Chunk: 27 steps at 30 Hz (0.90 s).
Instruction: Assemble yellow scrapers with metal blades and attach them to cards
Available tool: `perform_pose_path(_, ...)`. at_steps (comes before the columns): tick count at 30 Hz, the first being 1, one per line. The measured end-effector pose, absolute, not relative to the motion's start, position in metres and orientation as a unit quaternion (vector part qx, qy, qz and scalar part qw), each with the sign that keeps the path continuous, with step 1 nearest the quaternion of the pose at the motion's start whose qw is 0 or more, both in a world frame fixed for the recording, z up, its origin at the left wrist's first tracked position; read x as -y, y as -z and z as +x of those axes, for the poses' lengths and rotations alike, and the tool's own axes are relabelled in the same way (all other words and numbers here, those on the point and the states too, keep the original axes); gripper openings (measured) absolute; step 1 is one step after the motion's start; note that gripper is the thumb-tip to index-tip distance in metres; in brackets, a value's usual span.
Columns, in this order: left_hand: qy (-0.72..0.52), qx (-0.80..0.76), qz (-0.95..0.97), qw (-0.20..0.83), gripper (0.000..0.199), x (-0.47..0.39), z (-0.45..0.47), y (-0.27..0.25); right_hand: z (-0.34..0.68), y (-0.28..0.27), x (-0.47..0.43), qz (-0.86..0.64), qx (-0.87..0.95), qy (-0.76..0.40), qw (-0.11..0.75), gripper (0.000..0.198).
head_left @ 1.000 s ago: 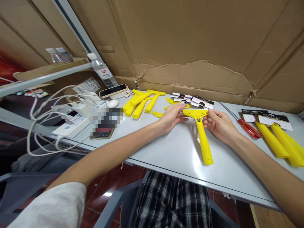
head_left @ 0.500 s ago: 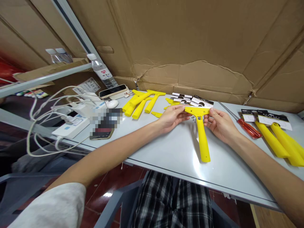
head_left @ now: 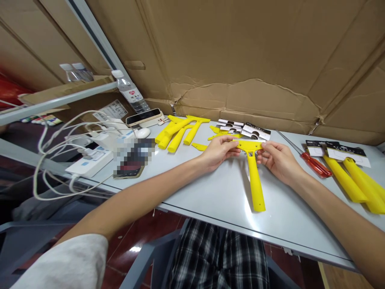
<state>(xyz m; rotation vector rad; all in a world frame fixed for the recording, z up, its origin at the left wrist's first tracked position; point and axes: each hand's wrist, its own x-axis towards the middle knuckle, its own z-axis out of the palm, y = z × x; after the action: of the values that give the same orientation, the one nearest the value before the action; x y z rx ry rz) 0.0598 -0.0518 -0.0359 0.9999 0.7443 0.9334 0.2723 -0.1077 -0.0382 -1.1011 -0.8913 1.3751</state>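
A yellow T-shaped scraper (head_left: 256, 182) is held between both hands, its handle pointing down toward me over the table. My left hand (head_left: 219, 152) pinches the left end of its wide head, thumb on the front. At the other end, my right hand (head_left: 278, 158) has thumb and fingers closed on the head's right tip. Beyond the hands lie loose yellow head plates (head_left: 199, 147) and folded black-and-white cards (head_left: 255, 131). Several more yellow scraper handles (head_left: 177, 138) are piled left of them. To the right rests a screwdriver (head_left: 317, 164) with a red handle.
Carded yellow scrapers (head_left: 345, 180) lie at the right end of the white table (head_left: 207, 200). On the left are a power strip (head_left: 90, 162) with tangled white cables, a phone (head_left: 129, 168), another phone on a stand (head_left: 144, 116) and a water bottle (head_left: 132, 94). Cardboard (head_left: 240, 48) walls the back.
The scraper has dropped slightly toward me, its head tilting so that the front looks narrower. My left fingers have shifted a little further onto the head. Both hands keep hold.
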Motion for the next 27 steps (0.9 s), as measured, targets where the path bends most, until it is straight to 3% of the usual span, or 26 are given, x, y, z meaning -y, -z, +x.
perform_pose_path(7, -0.412, -0.369, 0.500, 0.666, 0.032, 0.053, 0.059, 0.031, 0.273, 0.036, 0.109, -0.505, 0.400, -0.589, 0.489, 0.053)
perform_pose_path(14, -0.403, -0.384, 0.502, 0.661, 0.029, 0.056, 0.059, 0.028, 0.273, 0.040, 0.109, -0.509, 0.421, -0.589, 0.466, 0.054)
perform_pose_path(18, -0.356, -0.394, 0.477, 0.700, 0.005, 0.053, 0.060, 0.028, 0.273, 0.041, 0.109, -0.506, 0.422, -0.590, 0.466, 0.056)
perform_pose_path(22, -0.258, -0.425, 0.487, 0.718, 0.019, 0.049, 0.058, 0.026, 0.272, 0.040, 0.111, -0.505, 0.415, -0.588, 0.476, 0.058)
perform_pose_path(27, -0.273, -0.425, 0.490, 0.710, 0.017, 0.049, 0.056, 0.024, 0.272, 0.035, 0.109, -0.523, 0.432, -0.569, 0.464, 0.058)
